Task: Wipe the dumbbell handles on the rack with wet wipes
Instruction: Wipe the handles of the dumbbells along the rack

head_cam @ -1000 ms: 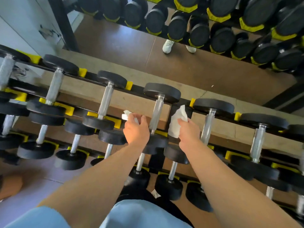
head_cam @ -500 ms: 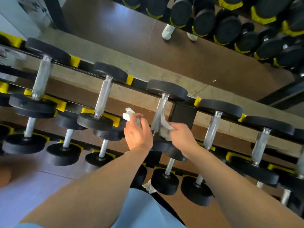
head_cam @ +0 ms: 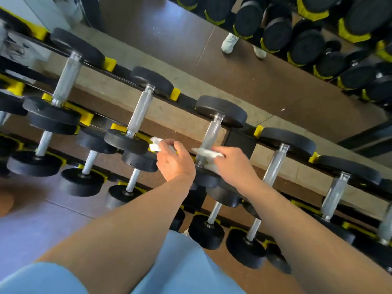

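At frame centre, the right hand point(head_cam: 234, 164) wraps a white wet wipe point(head_cam: 206, 154) round a knurled steel dumbbell handle point(head_cam: 209, 137) — the left hand point(head_cam: 175, 161) pinches another crumpled white wipe point(head_cam: 156, 144), fingertips hidden.

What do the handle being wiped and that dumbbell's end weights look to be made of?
Handle: likely steel, bright silver with a fine knurled texture. End weights: matte black, probably rubber or urethane coating; no shine. Wipe: thin white cloth-like sheet, crumpled.

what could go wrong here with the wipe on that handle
The right hand wraps its wipe around only the low end of the handle, so the upper knurled part may get missed. The left hand holds a second wipe off any handle, idle. Knurling might also snag or shred the thin wipe.
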`<state>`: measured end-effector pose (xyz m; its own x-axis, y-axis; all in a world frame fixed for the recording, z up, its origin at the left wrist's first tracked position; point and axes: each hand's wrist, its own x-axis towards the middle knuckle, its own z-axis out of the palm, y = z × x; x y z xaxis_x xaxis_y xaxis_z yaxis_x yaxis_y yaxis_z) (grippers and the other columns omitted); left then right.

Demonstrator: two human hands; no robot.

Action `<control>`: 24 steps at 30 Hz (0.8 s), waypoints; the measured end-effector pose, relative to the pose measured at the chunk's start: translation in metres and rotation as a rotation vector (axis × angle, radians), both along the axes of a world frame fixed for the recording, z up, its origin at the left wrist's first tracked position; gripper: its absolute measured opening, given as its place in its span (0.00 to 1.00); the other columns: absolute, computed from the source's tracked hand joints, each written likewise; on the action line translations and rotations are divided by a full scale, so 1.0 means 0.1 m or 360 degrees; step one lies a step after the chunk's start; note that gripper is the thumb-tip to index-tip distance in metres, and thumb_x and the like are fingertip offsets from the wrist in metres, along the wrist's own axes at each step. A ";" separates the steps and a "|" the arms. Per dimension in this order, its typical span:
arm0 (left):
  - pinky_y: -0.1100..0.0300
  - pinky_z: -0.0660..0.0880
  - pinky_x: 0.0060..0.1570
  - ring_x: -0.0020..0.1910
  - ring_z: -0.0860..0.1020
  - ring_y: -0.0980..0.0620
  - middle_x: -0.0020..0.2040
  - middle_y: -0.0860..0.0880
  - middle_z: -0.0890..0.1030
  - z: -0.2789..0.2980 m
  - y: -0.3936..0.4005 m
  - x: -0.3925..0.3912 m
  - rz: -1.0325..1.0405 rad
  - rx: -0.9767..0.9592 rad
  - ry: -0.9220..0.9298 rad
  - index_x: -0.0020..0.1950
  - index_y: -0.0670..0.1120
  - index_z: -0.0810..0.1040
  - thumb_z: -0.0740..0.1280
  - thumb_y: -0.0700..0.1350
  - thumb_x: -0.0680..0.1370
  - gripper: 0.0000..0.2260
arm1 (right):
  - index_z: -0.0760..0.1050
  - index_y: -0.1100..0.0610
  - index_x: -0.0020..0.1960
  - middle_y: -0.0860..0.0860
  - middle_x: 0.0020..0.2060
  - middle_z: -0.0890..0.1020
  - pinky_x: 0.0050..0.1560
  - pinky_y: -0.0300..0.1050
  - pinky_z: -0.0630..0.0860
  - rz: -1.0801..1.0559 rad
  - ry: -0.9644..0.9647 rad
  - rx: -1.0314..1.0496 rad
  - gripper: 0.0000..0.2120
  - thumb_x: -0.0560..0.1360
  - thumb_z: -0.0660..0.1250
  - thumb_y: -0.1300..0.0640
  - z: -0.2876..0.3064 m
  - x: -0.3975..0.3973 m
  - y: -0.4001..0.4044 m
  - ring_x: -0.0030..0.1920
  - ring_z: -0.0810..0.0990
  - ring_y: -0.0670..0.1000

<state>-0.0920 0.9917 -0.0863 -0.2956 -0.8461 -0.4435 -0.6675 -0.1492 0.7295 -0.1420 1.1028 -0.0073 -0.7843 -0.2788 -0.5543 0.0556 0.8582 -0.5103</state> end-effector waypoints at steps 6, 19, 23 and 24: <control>0.43 0.75 0.55 0.51 0.76 0.49 0.50 0.53 0.77 0.05 0.01 0.00 -0.0025 -0.0075 0.0016 0.50 0.62 0.66 0.52 0.56 0.78 0.05 | 0.75 0.55 0.70 0.52 0.65 0.80 0.72 0.45 0.68 0.0838 0.1085 -0.0088 0.21 0.78 0.65 0.66 -0.25 -0.47 -0.23 0.69 0.74 0.50; 0.59 0.69 0.48 0.49 0.75 0.54 0.52 0.53 0.77 0.05 0.02 0.02 0.0014 -0.0049 0.0155 0.57 0.52 0.73 0.55 0.51 0.82 0.09 | 0.77 0.50 0.61 0.50 0.48 0.84 0.49 0.51 0.79 0.0910 0.0040 -0.0108 0.13 0.84 0.56 0.51 -0.26 -0.06 0.08 0.49 0.82 0.50; 0.57 0.73 0.47 0.46 0.76 0.53 0.50 0.53 0.77 0.05 0.03 0.02 0.0016 -0.0035 0.0170 0.55 0.53 0.72 0.55 0.51 0.82 0.08 | 0.78 0.54 0.59 0.53 0.48 0.83 0.47 0.48 0.77 0.1055 -0.0086 0.0472 0.12 0.83 0.58 0.53 -0.33 -0.27 0.55 0.49 0.81 0.55; 0.57 0.72 0.45 0.44 0.77 0.52 0.49 0.52 0.78 0.04 0.04 0.02 0.0014 -0.0043 0.0171 0.55 0.53 0.72 0.55 0.51 0.82 0.08 | 0.79 0.56 0.59 0.54 0.49 0.83 0.47 0.46 0.75 0.0902 -0.0163 0.0510 0.13 0.83 0.58 0.54 -0.33 -0.32 0.66 0.48 0.80 0.54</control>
<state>-0.0901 0.9958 -0.0823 -0.3328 -0.8602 -0.3864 -0.5840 -0.1338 0.8007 -0.1743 1.1687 -0.0401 -0.5035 -0.4421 -0.7423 -0.4151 0.8773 -0.2410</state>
